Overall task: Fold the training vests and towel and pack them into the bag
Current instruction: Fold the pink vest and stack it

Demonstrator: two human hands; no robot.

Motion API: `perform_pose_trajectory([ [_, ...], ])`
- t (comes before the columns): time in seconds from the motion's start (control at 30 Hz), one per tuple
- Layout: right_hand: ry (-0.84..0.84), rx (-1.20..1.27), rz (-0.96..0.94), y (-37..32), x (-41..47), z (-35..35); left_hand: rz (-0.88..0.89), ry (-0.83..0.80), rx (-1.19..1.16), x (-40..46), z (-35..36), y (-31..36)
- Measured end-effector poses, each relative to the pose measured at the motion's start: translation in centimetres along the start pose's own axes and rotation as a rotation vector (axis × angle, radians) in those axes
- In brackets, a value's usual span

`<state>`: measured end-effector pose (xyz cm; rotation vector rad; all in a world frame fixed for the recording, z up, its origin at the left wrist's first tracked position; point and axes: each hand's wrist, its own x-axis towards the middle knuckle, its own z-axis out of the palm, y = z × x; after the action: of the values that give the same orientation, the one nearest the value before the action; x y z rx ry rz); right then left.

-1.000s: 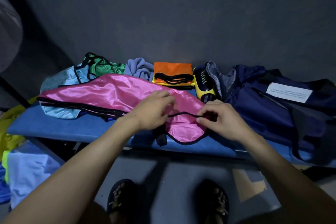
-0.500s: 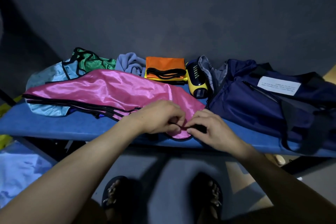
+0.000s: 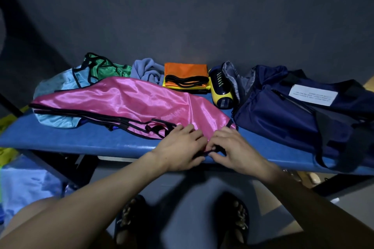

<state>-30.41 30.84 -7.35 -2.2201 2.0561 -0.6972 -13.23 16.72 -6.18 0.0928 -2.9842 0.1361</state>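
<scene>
Blue bench (image 3: 85,139) against grey wall (image 3: 182,16); both hands' grip pinching pink vest (image 3: 129,101) trim

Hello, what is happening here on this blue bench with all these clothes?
A person is folding training vests to pack them. The left hand and right hand together pinch the black-trimmed near end of the pink vest, which lies stretched along the blue bench. An orange vest is already folded at the back. The green vest, light blue vest and towel lie unfolded. The navy bag waits on the right.
</scene>
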Motion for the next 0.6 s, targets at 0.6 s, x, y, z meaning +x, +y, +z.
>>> perform_pose_trajectory([
  [0.6, 0.291, 0.359, 0.427, 1.0, 2.4, -3.5, -0.244, 0.420, -0.971, 2.7, -7.4, -3.5],
])
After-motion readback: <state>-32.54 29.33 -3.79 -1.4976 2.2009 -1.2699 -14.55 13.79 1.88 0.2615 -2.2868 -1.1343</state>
